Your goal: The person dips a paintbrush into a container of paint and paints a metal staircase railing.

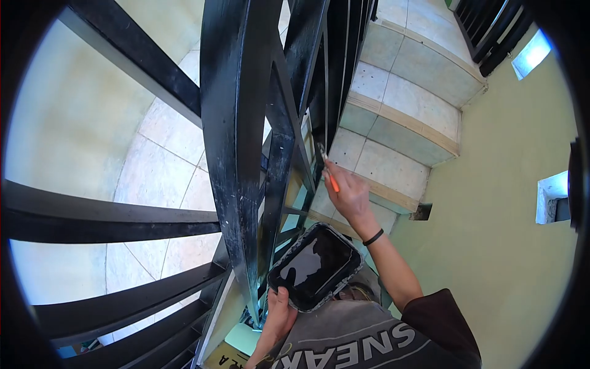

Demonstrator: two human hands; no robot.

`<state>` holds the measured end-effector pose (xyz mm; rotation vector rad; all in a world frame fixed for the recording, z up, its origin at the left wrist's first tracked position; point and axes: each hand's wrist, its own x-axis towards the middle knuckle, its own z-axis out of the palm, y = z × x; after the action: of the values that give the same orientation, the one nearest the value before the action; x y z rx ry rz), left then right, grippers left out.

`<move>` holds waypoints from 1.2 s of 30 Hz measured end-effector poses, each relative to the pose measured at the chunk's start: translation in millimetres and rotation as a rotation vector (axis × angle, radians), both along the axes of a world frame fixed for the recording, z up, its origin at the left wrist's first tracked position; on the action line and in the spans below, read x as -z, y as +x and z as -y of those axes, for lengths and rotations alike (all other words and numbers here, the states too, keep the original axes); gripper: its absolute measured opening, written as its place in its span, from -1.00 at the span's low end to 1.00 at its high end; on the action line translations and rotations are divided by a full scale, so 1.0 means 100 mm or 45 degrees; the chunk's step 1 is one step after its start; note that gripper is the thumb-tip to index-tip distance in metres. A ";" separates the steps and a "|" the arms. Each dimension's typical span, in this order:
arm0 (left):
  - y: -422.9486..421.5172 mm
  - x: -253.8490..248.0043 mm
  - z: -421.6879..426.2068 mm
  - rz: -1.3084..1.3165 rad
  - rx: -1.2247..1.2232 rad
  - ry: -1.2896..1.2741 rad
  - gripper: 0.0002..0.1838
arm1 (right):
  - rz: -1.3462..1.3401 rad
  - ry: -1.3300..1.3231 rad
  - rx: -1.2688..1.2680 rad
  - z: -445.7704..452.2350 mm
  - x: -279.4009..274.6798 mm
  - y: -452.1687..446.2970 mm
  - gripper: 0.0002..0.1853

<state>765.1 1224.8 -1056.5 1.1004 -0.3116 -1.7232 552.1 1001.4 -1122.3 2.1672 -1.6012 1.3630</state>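
My left hand (282, 312) grips the near left corner of a paint tray (358, 259), its thumb over the rim. Dark, glossy paint lies in the tray, and smears coat its edge. Higher up, my right hand (350, 192) is closed round the orange handle of a paintbrush (334, 182). The brush head points up and left, close to the black bars of the railing (295, 144); whether it touches them I cannot tell. Pale scuffs and specks mark the wide black post (228, 154) left of the tray.
Tiled stairs (381, 135) with tan edges climb at the upper right, beside a pale yellow-green wall (485, 184) with small square openings. Black rails (110, 218) stretch to the left above a tiled floor (163, 160) lower down.
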 end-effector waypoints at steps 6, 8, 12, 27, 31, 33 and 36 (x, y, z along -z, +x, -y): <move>0.11 0.07 -0.02 -0.040 0.090 0.108 0.01 | 0.023 -0.055 -0.030 0.00 -0.05 0.00 -0.65; 0.13 0.12 0.00 -0.034 0.108 0.095 0.00 | 0.026 -0.128 -0.029 -0.05 -0.12 -0.02 -0.64; 0.14 0.11 0.04 -0.032 0.135 0.041 -0.03 | -0.151 0.113 -0.044 -0.20 0.29 -0.14 -0.60; 0.13 0.19 0.09 -0.105 0.131 -0.086 -0.11 | -0.591 0.054 -0.219 -0.12 0.34 -0.50 -0.54; 0.11 0.25 -0.03 -0.074 0.045 -0.058 -0.13 | -0.514 0.133 -0.335 -0.09 0.34 -0.48 -0.62; 0.08 0.25 -0.08 -0.077 0.021 -0.084 -0.14 | -0.494 0.138 -0.359 -0.04 0.11 -0.52 -0.65; 0.01 0.21 -0.11 -0.115 -0.004 -0.113 -0.15 | -0.528 0.039 -0.359 0.02 -0.54 -0.58 -0.65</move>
<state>765.7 1235.5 -1077.9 0.9555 -0.3259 -1.7343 493.9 999.7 -1068.1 2.5544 -1.2073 0.8599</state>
